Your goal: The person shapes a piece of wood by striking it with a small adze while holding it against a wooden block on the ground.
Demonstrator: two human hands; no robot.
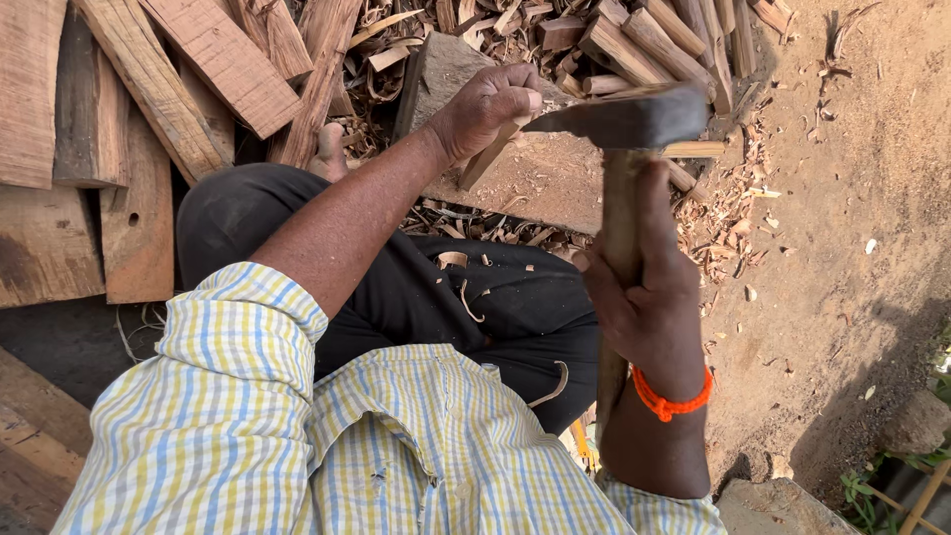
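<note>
Bare dirt ground [852,248] carries planks [149,89] at upper left, split sticks [644,40] at top, and shavings [728,213] scattered centre-right.

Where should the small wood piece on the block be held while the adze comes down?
Hold the wood piece at its upper end, coming from the left as the left hand does. It leans on the chopping block, and the adze in the right hand sits to its right, so this likely keeps the fingers off the blade.

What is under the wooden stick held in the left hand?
The left hand props the wooden stick on a flat stone block ringed by wood shavings. The axe head covers the stick's top end.
</note>
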